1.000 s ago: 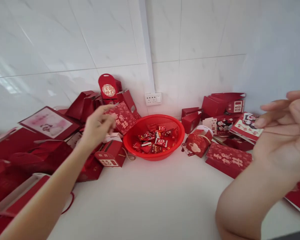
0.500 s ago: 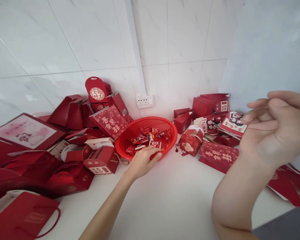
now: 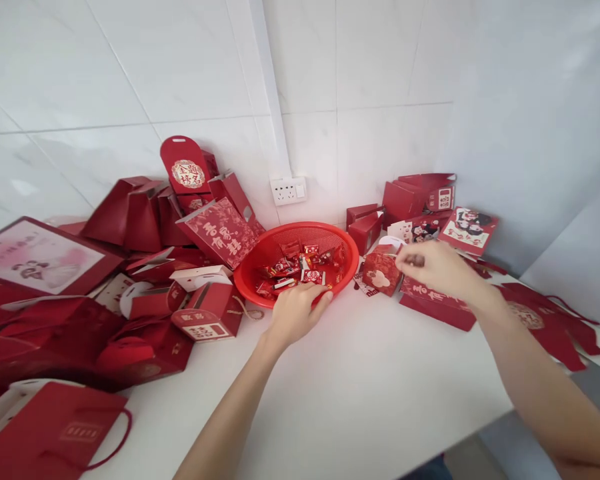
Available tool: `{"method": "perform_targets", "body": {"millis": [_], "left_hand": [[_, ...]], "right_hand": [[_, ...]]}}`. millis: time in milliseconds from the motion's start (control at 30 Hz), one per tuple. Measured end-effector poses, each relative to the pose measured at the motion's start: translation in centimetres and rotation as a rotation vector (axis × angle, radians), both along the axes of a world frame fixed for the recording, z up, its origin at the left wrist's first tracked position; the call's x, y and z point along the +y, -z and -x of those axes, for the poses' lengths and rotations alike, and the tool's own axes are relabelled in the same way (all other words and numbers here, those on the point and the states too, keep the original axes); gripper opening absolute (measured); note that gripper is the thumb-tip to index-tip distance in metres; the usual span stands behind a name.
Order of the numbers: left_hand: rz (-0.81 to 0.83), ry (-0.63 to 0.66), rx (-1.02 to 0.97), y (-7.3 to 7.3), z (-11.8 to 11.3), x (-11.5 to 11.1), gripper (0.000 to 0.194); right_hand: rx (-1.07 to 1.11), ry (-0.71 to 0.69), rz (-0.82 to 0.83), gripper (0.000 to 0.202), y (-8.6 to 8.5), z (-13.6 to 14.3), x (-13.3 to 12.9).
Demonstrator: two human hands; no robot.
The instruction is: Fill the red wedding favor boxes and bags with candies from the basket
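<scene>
Red basket (image 3: 349,248) of wrapped packets (image 3: 313,275); our left hand (image 3: 295,312), partly bent, at its near rim; our right hand (image 3: 433,265) loosely curled beside a gift box (image 3: 381,272); both grips unclear.

Our left hand (image 3: 295,317) and right hand (image 3: 437,267) are bare, with slim fingers, and our forearms (image 3: 245,393) are uncovered. Dark blue cloth (image 3: 430,471), apparently our clothing, shows at the bottom edge, its cut unclear.

I've just got the one head-worn cam here, looking forward and down over the white flat-topped table (image 3: 350,393), fairly close, with the pale marbled tile wall (image 3: 205,60) filling the top. No second view, so nothing's shared.
</scene>
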State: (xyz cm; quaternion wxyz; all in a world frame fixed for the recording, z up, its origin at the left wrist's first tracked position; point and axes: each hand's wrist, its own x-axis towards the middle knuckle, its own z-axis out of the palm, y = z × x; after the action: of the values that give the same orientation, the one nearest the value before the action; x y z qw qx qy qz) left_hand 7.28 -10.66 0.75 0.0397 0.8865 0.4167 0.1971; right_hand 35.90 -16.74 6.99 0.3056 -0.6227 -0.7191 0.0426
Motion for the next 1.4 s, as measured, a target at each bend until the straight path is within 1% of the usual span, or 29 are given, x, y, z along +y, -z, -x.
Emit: {"method": "perform_targets", "body": {"millis": [33,67,100,200,300,367,467,567,700,833,933,1000,1067,1133,1233,1267,1300,1333,1400], "left_hand": [[-0.002,-0.004,0.004,0.0,0.0,0.0,0.035],[-0.003,-0.005,0.007,0.0,0.0,0.0,0.034],[-0.004,-0.004,0.010,0.0,-0.1,0.0,0.034],[-0.003,-0.005,0.015,0.0,-0.1,0.0,0.035],[-0.005,-0.007,0.010,0.0,0.0,0.0,0.035],[-0.004,-0.005,0.011,0.0,0.0,0.0,0.035],[-0.008,0.000,0.015,0.1,0.0,0.0,0.035],[-0.022,0.004,0.027,0.1,0.0,0.0,0.036],[-0.018,-0.006,0.042,0.1,-0.1,-0.1,0.036],[-0.026,-0.001,0.049,0.0,-0.1,-0.2,0.035],[-0.007,-0.013,0.070,-0.1,-0.1,-0.4,0.035],[0.000,-0.017,0.076,-0.2,-0.1,-0.5,0.035],[0.003,-0.020,0.078,-0.4,-0.1,-0.5,0.036],[0.007,-0.022,0.074,-0.4,-0.2,-0.6,0.036],[0.025,-0.019,0.030,-0.3,-0.2,-0.6,0.034],[0.029,-0.020,-0.008,-0.2,-0.1,-0.5,0.031],[0.029,-0.014,-0.063,0.0,-0.1,-0.5,0.029],[0.027,0.004,-0.137,0.1,-0.1,-0.4,0.027],[0.016,0.094,-0.341,0.1,0.1,-0.2,0.027]], "right_hand": [[-0.120,0.046,0.081,0.017,1.4,-0.2,-0.2],[-0.241,0.098,0.126,0.020,2.8,-0.4,-0.3],[-0.335,0.153,0.133,0.021,4.2,-0.4,-0.4],[-0.407,0.255,0.058,0.018,7.4,0.0,-0.3],[-0.425,0.326,0.008,0.017,9.3,0.4,0.3],[-0.426,0.345,0.001,0.016,10.1,0.4,0.6],[-0.421,0.363,-0.026,0.019,10.8,-0.2,0.4],[-0.409,0.371,-0.071,0.026,10.9,-1.1,-0.7],[-0.403,0.345,-0.127,0.022,11.0,-2.1,-1.5],[-0.386,0.305,-0.173,0.022,12.1,-2.2,-0.3],[-0.345,0.303,-0.228,0.018,12.8,-1.9,0.7],[-0.299,0.305,-0.277,0.016,12.9,-1.9,0.9],[-0.236,0.311,-0.335,0.021,12.6,-2.2,0.4],[-0.162,0.332,-0.399,0.025,11.7,-2.5,-0.6],[-0.022,0.395,-0.492,0.028,9.6,-2.6,-2.7],[0.059,0.418,-0.523,0.029,8.8,-2.3,-3.4],[0.253,0.421,-0.553,0.027,7.9,-1.9,-4.1],[0.439,0.404,-0.555,0.026,7.1,-1.3,-4.5],[0.735,0.336,-0.537,0.024,5.7,0.4,-4.9]]}}
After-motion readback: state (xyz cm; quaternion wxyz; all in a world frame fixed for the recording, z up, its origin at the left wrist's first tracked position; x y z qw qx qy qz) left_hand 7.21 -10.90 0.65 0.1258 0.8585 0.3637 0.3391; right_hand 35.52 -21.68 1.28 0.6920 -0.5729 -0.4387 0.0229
